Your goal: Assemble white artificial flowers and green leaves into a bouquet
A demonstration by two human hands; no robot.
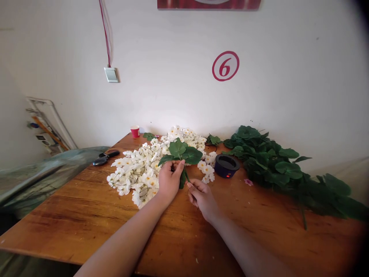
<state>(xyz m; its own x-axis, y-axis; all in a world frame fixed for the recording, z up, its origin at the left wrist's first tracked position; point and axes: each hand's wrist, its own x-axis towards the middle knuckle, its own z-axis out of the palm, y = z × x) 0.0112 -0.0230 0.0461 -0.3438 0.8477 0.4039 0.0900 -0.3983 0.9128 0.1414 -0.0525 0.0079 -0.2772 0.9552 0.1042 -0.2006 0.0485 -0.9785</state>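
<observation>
Left hand (pixel 170 177) pinches the sprig (pixel 178 149) below its leaves, apparently to steady it; right hand (pixel 203 198) pinches the stem's lower end, likely for control. The blossoms (pixel 138 169) lie behind, seemingly within reach.

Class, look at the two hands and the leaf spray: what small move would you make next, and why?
I would probably steady the green leaf spray with the left hand and gently straighten its stem with the right hand. The left fingers grip just beneath the leaves, while the right fingers pinch lower down, where the stem slants.
</observation>
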